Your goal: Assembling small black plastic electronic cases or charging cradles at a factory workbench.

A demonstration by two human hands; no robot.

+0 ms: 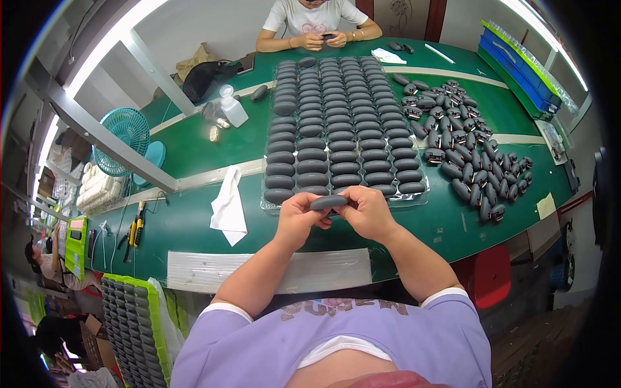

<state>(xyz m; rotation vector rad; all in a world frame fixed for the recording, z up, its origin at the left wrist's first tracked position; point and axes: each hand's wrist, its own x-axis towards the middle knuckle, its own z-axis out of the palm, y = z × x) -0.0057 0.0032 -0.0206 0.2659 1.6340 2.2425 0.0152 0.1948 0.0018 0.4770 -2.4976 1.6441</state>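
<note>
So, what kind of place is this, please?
Probably a small factory assembly bench: both hands hold one dark oval shell, many identical shells fill a clear tray, loose parts are piled, and another worker sits opposite.

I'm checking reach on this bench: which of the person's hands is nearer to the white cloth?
Left. The left hand is beside the white cloth, just to its right; the right hand is farther right, beyond the dark oval piece both hands hold.

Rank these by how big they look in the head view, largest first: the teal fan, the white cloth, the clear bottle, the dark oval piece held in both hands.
1. White cloth and teal fan: look alike, so unranked.
2. Dark oval piece, nearer the camera, so unsure against the bottle.
3. Clear bottle, farther away.
</note>
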